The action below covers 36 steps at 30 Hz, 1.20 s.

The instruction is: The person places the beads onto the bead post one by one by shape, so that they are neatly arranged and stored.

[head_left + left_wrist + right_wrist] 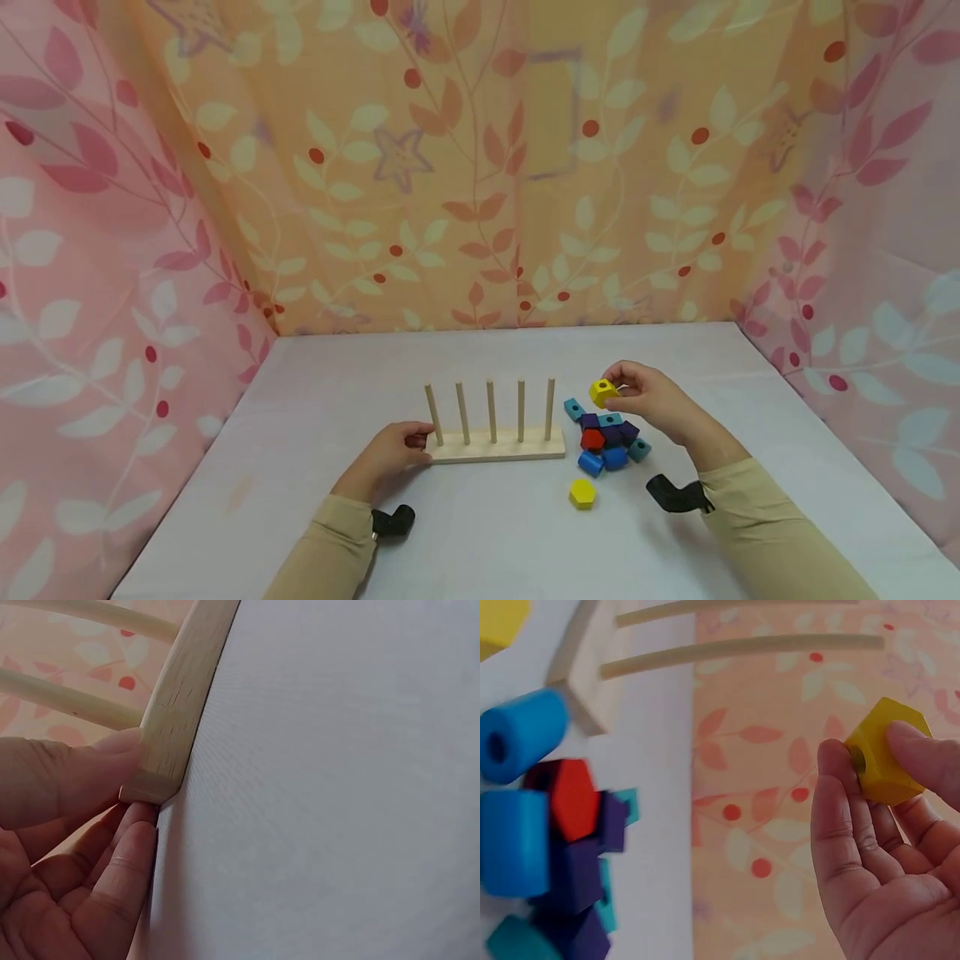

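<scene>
A wooden peg stand [495, 446] with several upright dowels sits on the table. My left hand [393, 454] grips the left end of its base; in the left wrist view the thumb [75, 776] lies against the wood, with fingers at the end's other side. Raised above the heap of blocks, my right hand [652, 400] pinches a yellow hexagonal block [889, 754] between thumb and fingers. A hole shows in the block's side. The dowels carry no blocks.
Right of the stand lies a heap with a red hexagonal block [592, 440], blue cylinders [615, 457], purple blocks [628, 431] and teal blocks [574, 409]. Another yellow hexagonal block [582, 494] lies nearer the front. Patterned cloth [480, 167] hangs behind and at both sides.
</scene>
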{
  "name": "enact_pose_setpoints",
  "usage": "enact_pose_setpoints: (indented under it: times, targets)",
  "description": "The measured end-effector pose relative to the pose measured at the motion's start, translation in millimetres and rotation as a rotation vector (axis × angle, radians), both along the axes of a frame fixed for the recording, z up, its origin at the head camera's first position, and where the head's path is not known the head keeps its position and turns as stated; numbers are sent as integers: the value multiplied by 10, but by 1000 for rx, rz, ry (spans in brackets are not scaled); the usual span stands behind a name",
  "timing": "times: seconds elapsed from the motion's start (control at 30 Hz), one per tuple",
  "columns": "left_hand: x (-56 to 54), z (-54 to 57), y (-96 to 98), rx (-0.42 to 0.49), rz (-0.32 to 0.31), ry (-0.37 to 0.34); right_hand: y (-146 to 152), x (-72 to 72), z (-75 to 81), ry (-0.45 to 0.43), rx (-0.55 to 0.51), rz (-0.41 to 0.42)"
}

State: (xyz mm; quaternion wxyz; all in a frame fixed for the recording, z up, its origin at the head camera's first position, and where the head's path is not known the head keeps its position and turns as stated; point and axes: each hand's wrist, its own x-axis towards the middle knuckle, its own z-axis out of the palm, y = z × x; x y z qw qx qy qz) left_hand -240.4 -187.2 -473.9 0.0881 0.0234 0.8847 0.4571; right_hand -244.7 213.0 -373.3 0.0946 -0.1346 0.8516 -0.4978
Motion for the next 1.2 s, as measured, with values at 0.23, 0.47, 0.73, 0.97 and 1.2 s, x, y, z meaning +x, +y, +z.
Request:
enact_pose_setpoints:
  times: [0.23,0.47,0.73,0.97,1.2]
  targets:
    - [40,49,11,11,5,-13,-220,-99,256,63,-85,69]
    - [54,59,16,22,9,-11,-455,-164,440,124,-155,114]
    - [53,43,-4,30,-1,-21,-748,-187,519,135,-214,125]
    - [70,73,2,18,-2,-25,-1043,-166,554,127,-249,159]
    - [78,78,-6,26,-12,-33,-1311,-148,562,117,-293,182]
